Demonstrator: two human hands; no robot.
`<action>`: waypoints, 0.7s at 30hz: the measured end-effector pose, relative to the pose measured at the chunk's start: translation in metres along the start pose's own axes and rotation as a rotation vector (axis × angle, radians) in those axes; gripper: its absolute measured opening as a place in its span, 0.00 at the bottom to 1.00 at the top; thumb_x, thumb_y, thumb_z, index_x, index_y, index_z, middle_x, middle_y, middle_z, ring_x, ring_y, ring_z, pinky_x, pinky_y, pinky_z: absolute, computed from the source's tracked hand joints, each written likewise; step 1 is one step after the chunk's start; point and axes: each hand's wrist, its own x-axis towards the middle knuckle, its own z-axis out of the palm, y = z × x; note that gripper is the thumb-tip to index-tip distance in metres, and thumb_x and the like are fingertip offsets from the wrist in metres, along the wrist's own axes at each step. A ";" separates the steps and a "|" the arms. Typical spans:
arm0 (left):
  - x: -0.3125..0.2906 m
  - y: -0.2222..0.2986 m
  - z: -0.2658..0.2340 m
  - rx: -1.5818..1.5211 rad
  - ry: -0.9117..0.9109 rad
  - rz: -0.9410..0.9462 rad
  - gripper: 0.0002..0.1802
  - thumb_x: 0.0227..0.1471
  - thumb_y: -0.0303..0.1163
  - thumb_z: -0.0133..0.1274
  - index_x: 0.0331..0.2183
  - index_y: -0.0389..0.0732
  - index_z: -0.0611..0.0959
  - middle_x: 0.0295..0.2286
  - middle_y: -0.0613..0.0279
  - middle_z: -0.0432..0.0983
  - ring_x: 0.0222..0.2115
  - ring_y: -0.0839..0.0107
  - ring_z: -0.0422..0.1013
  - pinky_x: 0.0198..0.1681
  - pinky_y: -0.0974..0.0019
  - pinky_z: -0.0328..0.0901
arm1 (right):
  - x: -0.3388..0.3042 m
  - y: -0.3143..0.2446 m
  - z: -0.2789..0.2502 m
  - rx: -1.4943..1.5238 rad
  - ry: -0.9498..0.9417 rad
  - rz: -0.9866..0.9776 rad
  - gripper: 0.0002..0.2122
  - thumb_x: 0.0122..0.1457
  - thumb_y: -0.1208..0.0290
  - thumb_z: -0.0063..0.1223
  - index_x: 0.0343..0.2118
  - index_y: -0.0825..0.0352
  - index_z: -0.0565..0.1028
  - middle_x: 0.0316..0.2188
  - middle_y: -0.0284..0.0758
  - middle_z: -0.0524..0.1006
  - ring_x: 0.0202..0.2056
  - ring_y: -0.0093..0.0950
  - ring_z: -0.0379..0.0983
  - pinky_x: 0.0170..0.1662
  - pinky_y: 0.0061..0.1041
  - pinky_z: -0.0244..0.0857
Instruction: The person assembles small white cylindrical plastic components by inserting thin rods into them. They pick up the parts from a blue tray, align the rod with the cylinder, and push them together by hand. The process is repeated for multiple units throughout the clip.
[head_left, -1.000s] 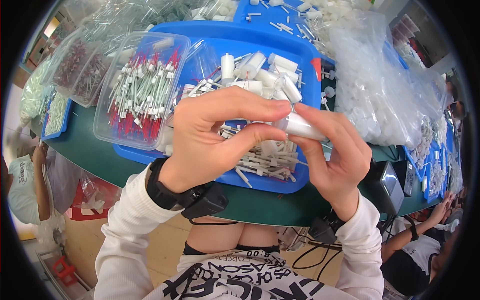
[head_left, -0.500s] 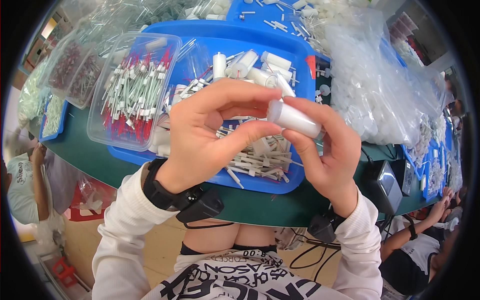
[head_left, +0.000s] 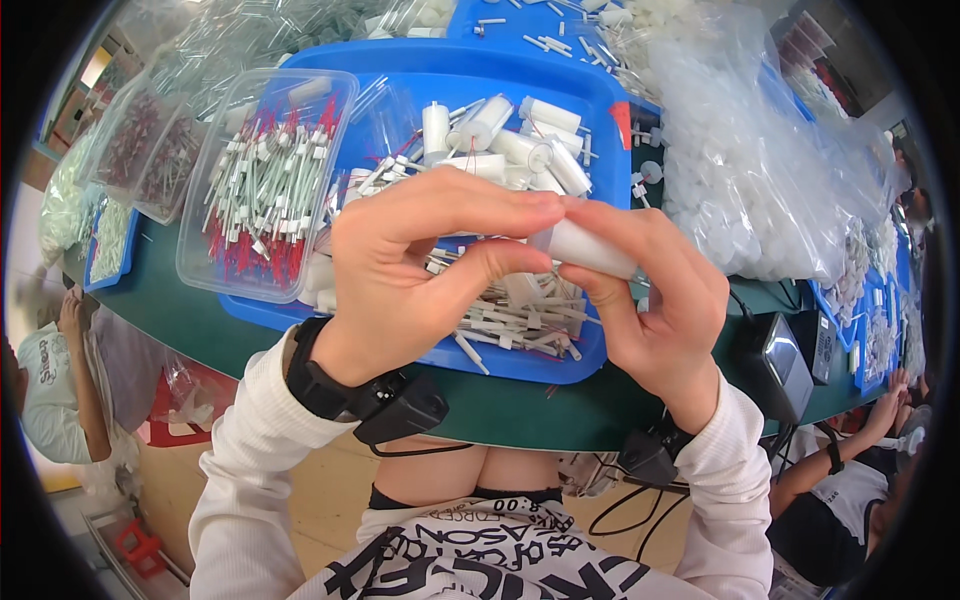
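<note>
A white cylinder [head_left: 595, 250] was held in the air over the blue tray [head_left: 590, 95]. Its body was gripped between the thumb and fingers of the right hand [head_left: 668, 305], while its clear end was pinched by the thumb and index finger of the left hand [head_left: 430, 250]; how firmly could not be told. If the smooth, rounded wall were squeezed unevenly, the cylinder could be dropped among the thin white sticks [head_left: 512, 325] or mixed with the loose white cylinders [head_left: 435, 130]. If sideways force were applied, the clear end could be skewed or cracked. The clear plastic box [head_left: 200, 262] might be nudged by the left wrist.
</note>
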 end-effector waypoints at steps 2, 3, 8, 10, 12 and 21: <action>0.003 0.003 -0.003 -0.043 -0.029 -0.040 0.16 0.34 0.14 0.57 0.32 0.32 0.79 0.31 0.52 0.75 0.33 0.70 0.70 0.37 0.70 0.65 | 0.001 0.001 -0.001 0.012 0.003 -0.003 0.14 0.41 0.81 0.58 0.35 0.69 0.75 0.25 0.37 0.75 0.23 0.28 0.70 0.26 0.20 0.64; 0.003 0.005 -0.004 -0.065 -0.042 -0.061 0.16 0.34 0.13 0.58 0.32 0.31 0.79 0.32 0.51 0.75 0.34 0.69 0.70 0.38 0.69 0.64 | 0.000 0.000 -0.001 0.023 0.010 0.016 0.14 0.41 0.81 0.58 0.35 0.69 0.75 0.25 0.38 0.75 0.23 0.28 0.70 0.26 0.20 0.64; 0.001 0.003 -0.008 -0.082 -0.090 -0.083 0.16 0.35 0.14 0.57 0.33 0.31 0.79 0.32 0.51 0.75 0.33 0.69 0.69 0.39 0.69 0.63 | -0.008 0.001 0.006 0.103 0.054 0.098 0.13 0.42 0.81 0.58 0.35 0.69 0.75 0.25 0.38 0.75 0.23 0.28 0.71 0.26 0.19 0.64; 0.001 0.003 -0.008 -0.067 -0.098 -0.072 0.16 0.36 0.14 0.56 0.34 0.31 0.79 0.33 0.50 0.75 0.34 0.69 0.70 0.38 0.70 0.64 | -0.007 0.001 0.005 0.111 0.057 0.105 0.13 0.42 0.81 0.58 0.35 0.69 0.75 0.24 0.39 0.75 0.23 0.28 0.71 0.26 0.19 0.64; 0.001 0.002 -0.004 -0.068 -0.082 -0.070 0.17 0.37 0.13 0.56 0.35 0.30 0.78 0.33 0.50 0.75 0.34 0.69 0.70 0.38 0.71 0.64 | -0.006 0.002 0.005 0.098 0.058 0.097 0.14 0.42 0.81 0.58 0.35 0.69 0.75 0.24 0.39 0.75 0.23 0.28 0.70 0.26 0.19 0.64; 0.002 0.001 0.004 -0.197 -0.044 -0.061 0.20 0.38 0.14 0.55 0.39 0.33 0.77 0.39 0.52 0.71 0.37 0.68 0.71 0.42 0.69 0.67 | 0.001 0.007 0.002 0.071 0.068 0.026 0.15 0.41 0.82 0.57 0.37 0.69 0.74 0.29 0.39 0.75 0.27 0.29 0.71 0.30 0.20 0.64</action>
